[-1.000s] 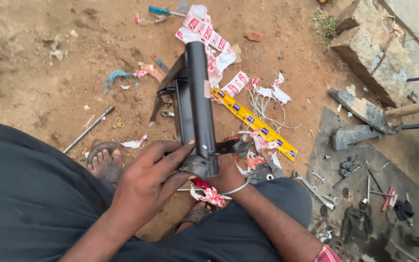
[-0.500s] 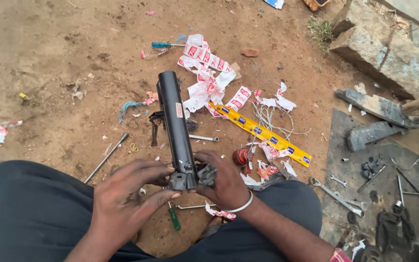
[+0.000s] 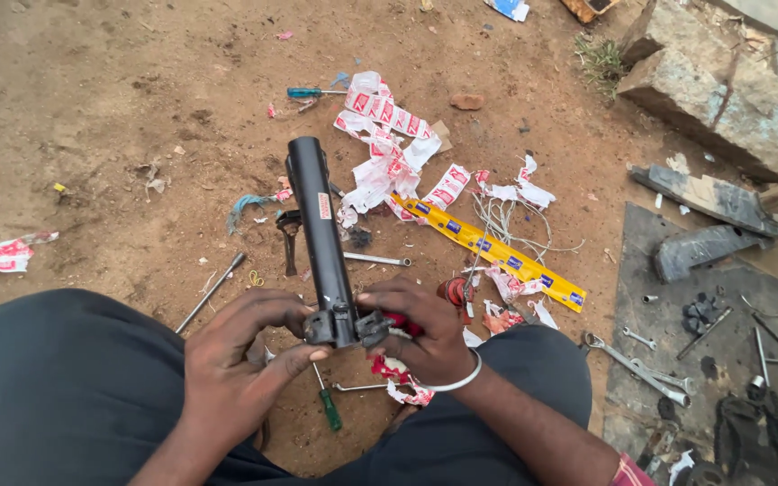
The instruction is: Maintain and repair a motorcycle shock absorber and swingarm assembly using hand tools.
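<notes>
Head view looked down on bare dirt ground (image 3: 119,117) littered with scraps. A broken stone slab (image 3: 704,81) lay at the upper right, and a dark mat (image 3: 641,270) at the right carried loose tools, among them a spanner (image 3: 634,356). A long yellow strip (image 3: 488,250) ran slantwise across the dirt beside torn red-and-white wrappers (image 3: 380,144) and a tangle of white wire (image 3: 506,220). The black metal tube (image 3: 320,225) stood tilted away from the person, its lower end at a small bracket between the knees. The left hand (image 3: 240,360) was curled closed around that lower end from the left, thumb along it. The right hand (image 3: 420,328) was closed on the bracket from the right, fingers touching the tube's base. A green-handled screwdriver (image 3: 328,405) lay on the ground just below the hands, and a blue-handled screwdriver (image 3: 312,92) lay well apart at the top
</notes>
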